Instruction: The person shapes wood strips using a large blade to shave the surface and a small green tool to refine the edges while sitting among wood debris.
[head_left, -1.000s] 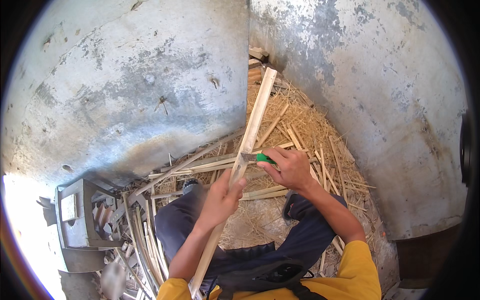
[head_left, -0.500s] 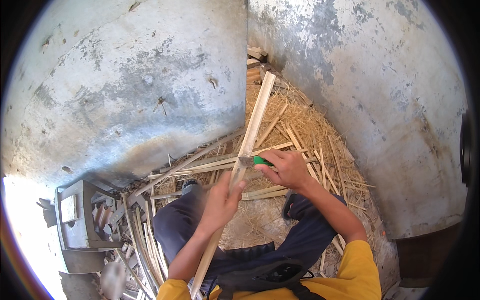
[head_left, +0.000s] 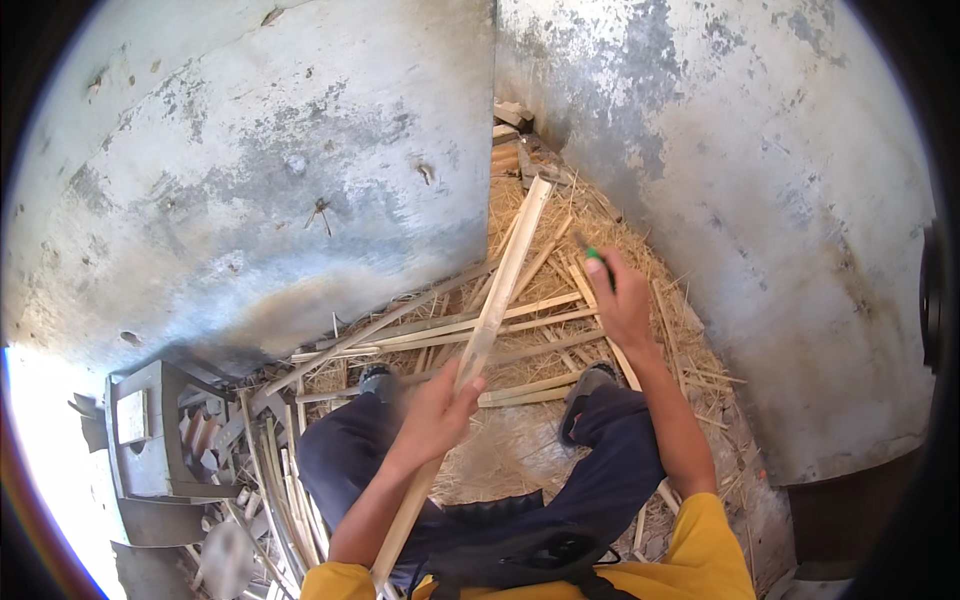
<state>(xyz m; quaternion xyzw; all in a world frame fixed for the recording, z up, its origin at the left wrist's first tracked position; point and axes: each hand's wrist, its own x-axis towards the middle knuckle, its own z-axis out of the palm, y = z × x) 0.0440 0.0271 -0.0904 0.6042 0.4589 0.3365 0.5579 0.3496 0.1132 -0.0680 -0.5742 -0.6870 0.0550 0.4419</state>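
Note:
A long split bamboo strip (head_left: 512, 262) with a hollowed inner face slants from my lap up toward the wall corner. My left hand (head_left: 438, 412) is closed around it below its middle, near a node mark. To the right, my right hand (head_left: 624, 305) is wrapped around a green-handled knife (head_left: 593, 254). The knife's short dark blade points up and to the left, apart from the strip. Most of the handle is hidden by my fingers.
Several bamboo strips (head_left: 530, 310) lie crosswise on the ground beyond my feet, over shavings (head_left: 600, 215). More strips (head_left: 290, 480) lean at the left beside a grey wooden frame (head_left: 150, 440). Stained walls (head_left: 400, 130) meet at the far corner.
My right hand has lifted the knife off the strip and moved it up and to the right. The strip's far end has dropped slightly; my left hand still grips it.

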